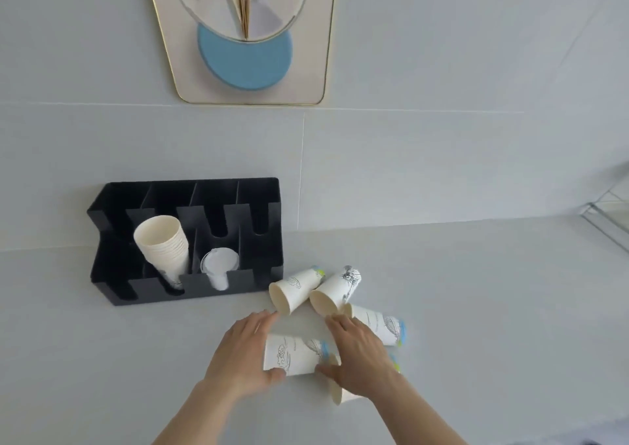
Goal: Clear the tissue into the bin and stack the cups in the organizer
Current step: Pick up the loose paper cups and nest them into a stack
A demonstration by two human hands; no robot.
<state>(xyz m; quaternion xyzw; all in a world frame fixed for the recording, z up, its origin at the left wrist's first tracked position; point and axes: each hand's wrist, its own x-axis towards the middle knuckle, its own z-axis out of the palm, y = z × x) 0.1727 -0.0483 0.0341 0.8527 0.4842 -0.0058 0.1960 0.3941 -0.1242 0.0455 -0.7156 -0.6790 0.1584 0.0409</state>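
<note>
l hand (243, 351), r hand (362, 354), on cups (292, 354) (lying)

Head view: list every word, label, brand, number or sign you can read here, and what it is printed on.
None can be read.
Loose paper cups: line drawings only, no legible lettering.
Black organizer: no label visible.
Wall picture: shapes and dried stems, no text.

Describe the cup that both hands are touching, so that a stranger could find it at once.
Start at the black organizer against the wall, then look right and nearer, to the loose paper cups lying on the counter. The cup nearest the person lies on its side between the left hand and the right hand; the others lie beyond it.
</note>
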